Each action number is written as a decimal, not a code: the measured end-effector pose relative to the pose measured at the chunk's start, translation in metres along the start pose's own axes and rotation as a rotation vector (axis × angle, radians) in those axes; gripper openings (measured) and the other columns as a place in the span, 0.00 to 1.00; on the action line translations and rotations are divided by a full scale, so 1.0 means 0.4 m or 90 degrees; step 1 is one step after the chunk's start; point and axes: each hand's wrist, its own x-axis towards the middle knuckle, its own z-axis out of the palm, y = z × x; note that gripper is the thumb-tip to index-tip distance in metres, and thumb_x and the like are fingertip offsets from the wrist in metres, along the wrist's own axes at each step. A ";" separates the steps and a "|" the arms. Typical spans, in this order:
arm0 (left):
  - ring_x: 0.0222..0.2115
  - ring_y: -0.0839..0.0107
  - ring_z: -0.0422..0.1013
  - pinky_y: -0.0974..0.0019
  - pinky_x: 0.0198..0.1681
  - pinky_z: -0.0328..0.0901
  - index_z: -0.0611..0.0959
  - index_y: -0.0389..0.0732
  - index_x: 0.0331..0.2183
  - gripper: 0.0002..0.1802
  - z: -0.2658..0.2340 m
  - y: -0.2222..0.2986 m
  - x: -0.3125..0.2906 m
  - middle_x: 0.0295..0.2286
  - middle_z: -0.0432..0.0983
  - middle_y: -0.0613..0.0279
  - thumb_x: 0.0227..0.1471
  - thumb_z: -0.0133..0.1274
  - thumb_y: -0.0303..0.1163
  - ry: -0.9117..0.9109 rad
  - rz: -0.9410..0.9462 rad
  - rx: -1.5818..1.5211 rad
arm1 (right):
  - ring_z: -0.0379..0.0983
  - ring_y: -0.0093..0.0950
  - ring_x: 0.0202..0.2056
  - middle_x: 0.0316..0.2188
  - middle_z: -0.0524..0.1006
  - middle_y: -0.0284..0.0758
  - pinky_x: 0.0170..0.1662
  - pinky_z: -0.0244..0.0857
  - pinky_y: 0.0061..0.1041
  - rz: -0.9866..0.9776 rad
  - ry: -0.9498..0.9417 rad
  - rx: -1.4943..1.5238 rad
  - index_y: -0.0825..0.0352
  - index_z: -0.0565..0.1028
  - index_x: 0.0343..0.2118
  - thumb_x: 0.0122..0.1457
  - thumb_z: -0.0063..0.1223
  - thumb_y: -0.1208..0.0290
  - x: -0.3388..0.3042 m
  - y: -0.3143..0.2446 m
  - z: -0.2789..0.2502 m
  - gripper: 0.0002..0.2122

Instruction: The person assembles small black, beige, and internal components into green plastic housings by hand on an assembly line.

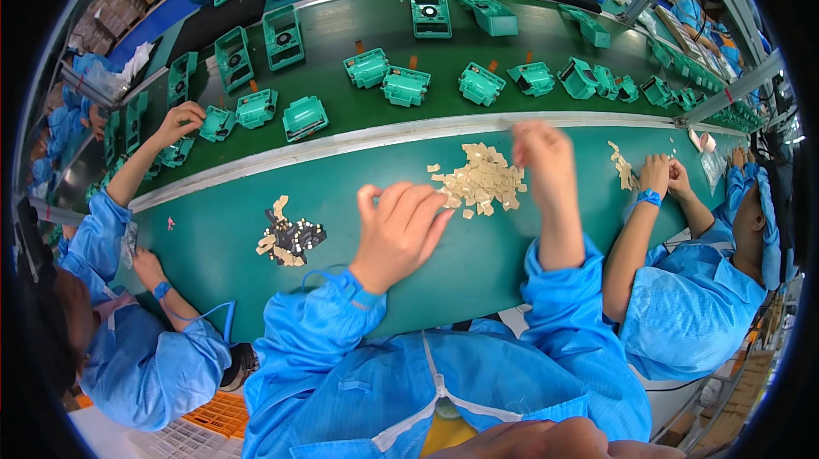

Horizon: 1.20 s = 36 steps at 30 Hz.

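A loose pile of small flat beige pieces (483, 179) lies on the green tabletop (367, 310) in front of me. My left hand (401, 230) is at the pile's left edge, back up, with curled fingers. Its thumb and forefinger are nearly together; whatever is between them is too small to make out. Just right of the pile, my right hand (546, 160) is raised with bent fingers, blurred by motion, so its grip does not show. Farther left lies a smaller heap of black pieces (299, 235) mixed with beige ones.
Beyond a pale metal rail (341, 142) runs a dark green conveyor (333, 109) carrying several teal plastic housings (406, 85). A co-worker's hand (181, 122) touches a housing at left. Another co-worker's hands (665, 176) are close on my right, beside more beige pieces (622, 165).
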 end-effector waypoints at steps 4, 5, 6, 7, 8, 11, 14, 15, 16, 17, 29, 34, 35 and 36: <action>0.39 0.64 0.70 0.56 0.45 0.56 0.83 0.45 0.35 0.14 -0.069 0.055 -0.064 0.36 0.78 0.67 0.43 0.66 0.27 -0.015 -0.077 -0.047 | 0.75 0.30 0.37 0.39 0.79 0.38 0.43 0.68 0.28 -0.274 0.267 -0.319 0.70 0.76 0.50 0.54 0.65 0.69 0.280 0.011 -0.172 0.21; 0.39 0.64 0.70 0.57 0.45 0.57 0.84 0.45 0.35 0.13 -0.077 0.064 -0.075 0.36 0.78 0.66 0.43 0.66 0.26 -0.021 -0.099 -0.066 | 0.76 0.36 0.41 0.43 0.79 0.42 0.48 0.69 0.33 -0.360 0.349 -0.479 0.69 0.73 0.55 0.51 0.68 0.68 0.355 0.052 -0.256 0.28; 0.39 0.64 0.70 0.57 0.45 0.57 0.84 0.45 0.35 0.13 -0.083 0.071 -0.089 0.36 0.78 0.66 0.43 0.66 0.26 -0.016 -0.103 -0.065 | 0.76 0.36 0.41 0.43 0.79 0.42 0.48 0.69 0.33 -0.364 0.344 -0.480 0.69 0.73 0.55 0.51 0.68 0.68 0.399 0.082 -0.310 0.28; 0.38 0.63 0.71 0.57 0.44 0.58 0.84 0.44 0.35 0.13 -0.084 0.075 -0.104 0.36 0.78 0.66 0.43 0.65 0.25 -0.021 -0.120 -0.085 | 0.75 0.42 0.46 0.48 0.77 0.46 0.51 0.67 0.37 -0.361 0.402 -0.650 0.66 0.67 0.60 0.51 0.68 0.68 0.434 0.103 -0.360 0.33; 0.38 0.63 0.71 0.57 0.43 0.59 0.84 0.44 0.35 0.12 -0.085 0.075 -0.116 0.36 0.78 0.65 0.44 0.65 0.24 -0.026 -0.142 -0.100 | 0.74 0.47 0.51 0.52 0.75 0.49 0.55 0.65 0.41 -0.354 0.454 -0.817 0.64 0.62 0.65 0.50 0.68 0.67 0.459 0.116 -0.393 0.39; 0.38 0.61 0.71 0.58 0.43 0.61 0.83 0.42 0.34 0.11 -0.099 0.070 -0.146 0.35 0.78 0.64 0.44 0.64 0.23 -0.024 -0.170 -0.109 | 0.72 0.49 0.55 0.54 0.75 0.51 0.56 0.65 0.41 -0.164 0.381 -0.636 0.61 0.54 0.69 0.51 0.66 0.72 0.462 0.127 -0.443 0.43; 0.38 0.59 0.71 0.57 0.43 0.62 0.83 0.41 0.34 0.10 -0.110 0.066 -0.165 0.35 0.78 0.62 0.46 0.63 0.23 -0.021 -0.195 -0.130 | 0.76 0.41 0.50 0.53 0.77 0.48 0.52 0.68 0.36 -0.234 0.489 -0.478 0.65 0.54 0.68 0.53 0.66 0.74 0.429 0.105 -0.414 0.41; 0.38 0.59 0.71 0.57 0.43 0.62 0.83 0.41 0.34 0.10 -0.112 0.068 -0.171 0.35 0.78 0.62 0.46 0.63 0.23 -0.022 -0.202 -0.122 | 0.76 0.36 0.47 0.52 0.77 0.47 0.50 0.69 0.33 -0.246 0.391 -0.382 0.66 0.54 0.68 0.53 0.66 0.75 0.395 0.077 -0.364 0.42; 0.38 0.59 0.71 0.57 0.43 0.62 0.83 0.41 0.34 0.10 -0.117 0.068 -0.178 0.35 0.78 0.61 0.46 0.63 0.23 -0.020 -0.215 -0.125 | 0.76 0.31 0.45 0.52 0.77 0.46 0.48 0.69 0.29 -0.252 0.290 -0.285 0.67 0.54 0.68 0.52 0.66 0.77 0.336 0.036 -0.286 0.42; 0.38 0.58 0.71 0.57 0.43 0.63 0.83 0.40 0.34 0.10 -0.120 0.056 -0.186 0.35 0.78 0.61 0.46 0.63 0.23 -0.027 -0.242 -0.131 | 0.76 0.28 0.43 0.51 0.77 0.45 0.46 0.70 0.27 -0.210 0.177 -0.279 0.67 0.53 0.68 0.52 0.66 0.79 0.273 0.001 -0.185 0.42; 0.40 0.55 0.71 0.56 0.45 0.64 0.82 0.38 0.38 0.12 -0.152 0.059 -0.230 0.38 0.78 0.56 0.48 0.63 0.24 -0.039 -0.331 -0.130 | 0.69 0.48 0.55 0.55 0.75 0.44 0.57 0.63 0.42 -0.379 -0.325 -0.453 0.71 0.55 0.66 0.47 0.68 0.78 -0.375 0.047 0.159 0.43; 0.48 0.52 0.68 0.55 0.52 0.64 0.79 0.38 0.47 0.24 -0.156 0.067 -0.248 0.48 0.74 0.52 0.47 0.66 0.28 -0.071 -0.376 -0.164 | 0.69 0.42 0.58 0.56 0.73 0.50 0.59 0.62 0.38 -0.212 -0.184 -0.353 0.69 0.50 0.68 0.56 0.61 0.78 -0.437 0.066 0.139 0.40; 0.52 0.50 0.67 0.54 0.55 0.63 0.77 0.38 0.51 0.30 -0.154 0.073 -0.239 0.52 0.72 0.51 0.46 0.67 0.30 -0.074 -0.391 -0.184 | 0.69 0.42 0.59 0.56 0.73 0.50 0.59 0.62 0.38 -0.174 -0.163 -0.300 0.69 0.49 0.69 0.57 0.60 0.78 -0.437 0.075 0.147 0.39; 0.52 0.50 0.67 0.54 0.55 0.63 0.77 0.38 0.51 0.30 -0.150 0.077 -0.227 0.52 0.72 0.51 0.46 0.67 0.30 -0.080 -0.391 -0.183 | 0.69 0.41 0.59 0.57 0.72 0.50 0.60 0.62 0.37 -0.137 -0.142 -0.246 0.69 0.48 0.69 0.58 0.58 0.78 -0.436 0.083 0.152 0.39</action>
